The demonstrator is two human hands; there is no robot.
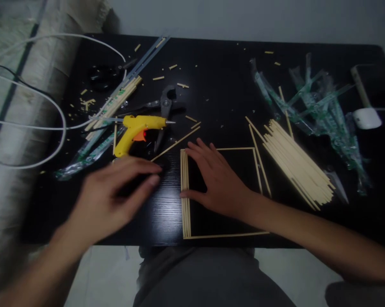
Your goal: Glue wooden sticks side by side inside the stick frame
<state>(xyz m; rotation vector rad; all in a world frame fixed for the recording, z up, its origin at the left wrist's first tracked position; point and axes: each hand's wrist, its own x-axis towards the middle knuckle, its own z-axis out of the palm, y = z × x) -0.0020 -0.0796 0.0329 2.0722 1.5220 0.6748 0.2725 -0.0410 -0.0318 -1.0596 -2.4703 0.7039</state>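
A square frame of thin wooden sticks [185,213] lies on the black table [218,85] near its front edge. My right hand [218,181] rests flat on it, fingers spread, pressing beside the sticks along the frame's left side. My left hand [115,198] hovers left of the frame, blurred, thumb and fingers curved apart with nothing in them. A yellow glue gun [136,130] lies just beyond the left hand, nozzle pointing right. A single long stick [175,144] lies slanted between the gun and the frame.
A bundle of loose sticks [296,164] lies right of the frame, with clear green wrappers [320,106] behind it. Black pliers [165,104], more sticks [114,104], stick offcuts and white cables [51,128] sit at the left. A white object [367,118] lies at far right.
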